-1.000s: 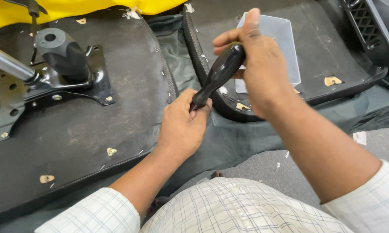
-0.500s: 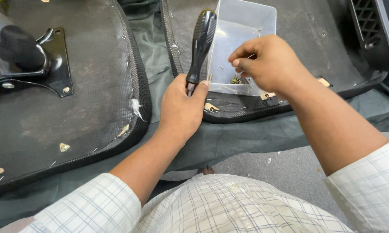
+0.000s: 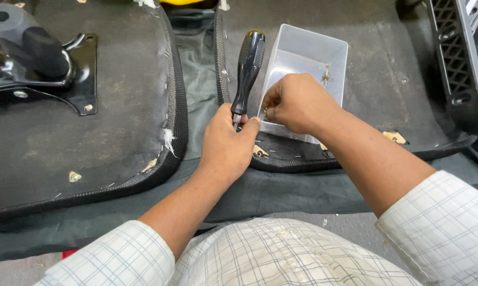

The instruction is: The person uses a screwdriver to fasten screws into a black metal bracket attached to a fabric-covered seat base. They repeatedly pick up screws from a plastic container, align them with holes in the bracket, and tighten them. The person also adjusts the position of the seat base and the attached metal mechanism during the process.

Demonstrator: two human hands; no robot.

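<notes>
- Left hand closed around the thin end of one black screwdriver, handle pointing up, just beside the box.
- Right hand dipped into one clear plastic box, fingers pinched; what they pinch, hard to tell.
- Best to pick slowly, one small piece only.
- Two upturned seat pads, one screw seen.

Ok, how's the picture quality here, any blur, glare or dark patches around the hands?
Head view: sharp, evenly lit; the left hand and the black ribbed screwdriver handle show no motion blur. A small highlight sits on the handle's top. The right hand casts soft shadow into the clear plastic rectangular tray.
</notes>
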